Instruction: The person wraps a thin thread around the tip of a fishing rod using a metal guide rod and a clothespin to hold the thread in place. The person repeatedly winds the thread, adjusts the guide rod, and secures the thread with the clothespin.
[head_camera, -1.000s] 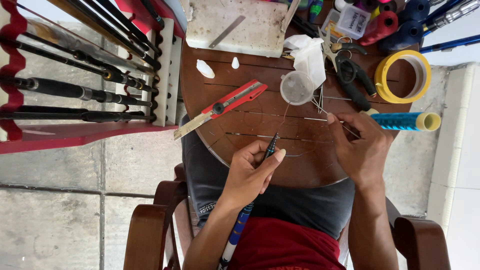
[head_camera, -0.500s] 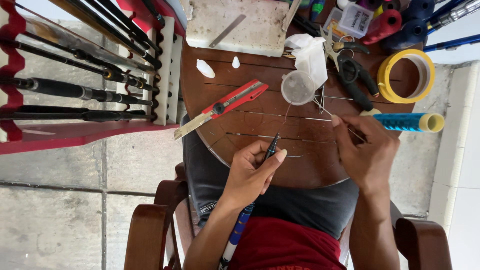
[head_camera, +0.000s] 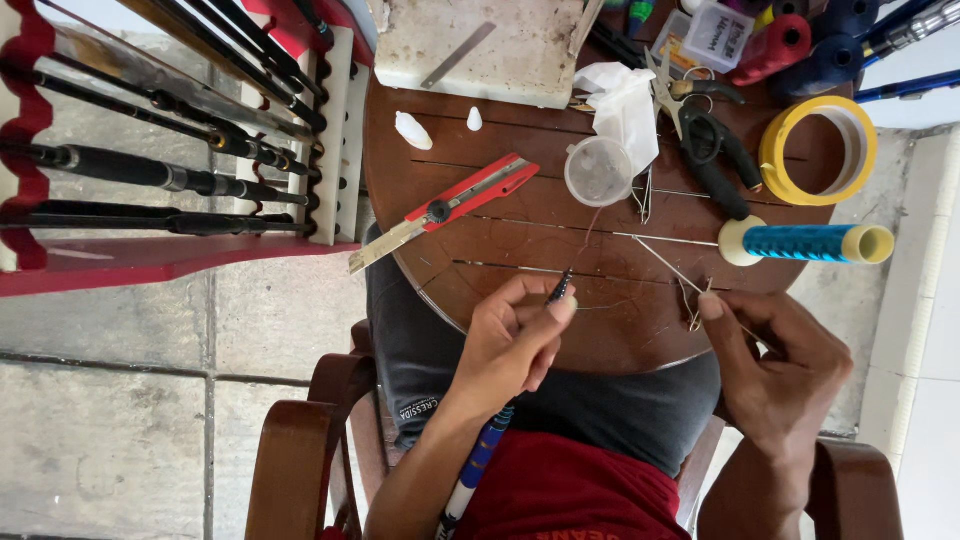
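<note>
My left hand (head_camera: 512, 345) pinches the dark tip of a thin rod (head_camera: 560, 287) whose blue and white shaft runs down under my forearm. A fine thread (head_camera: 585, 235) rises from the tip towards the small clear round cup (head_camera: 598, 171). My right hand (head_camera: 775, 360) holds a small metal wire guide (head_camera: 693, 305) over the near edge of the round wooden table (head_camera: 520, 225). A thin wire runs from it up and left across the table.
A red utility knife (head_camera: 455, 203) lies at the table's left with its blade out. A blue thread spool (head_camera: 805, 243), yellow tape roll (head_camera: 818, 150), black pliers (head_camera: 715, 160), white tissue (head_camera: 625, 100) and thread cones (head_camera: 800, 45) fill the far side. Rods rest in a red rack (head_camera: 150, 180) at left.
My right hand has drawn back towards me and to the right, off the table's middle to its near edge. My left hand stays on the rod tip.
</note>
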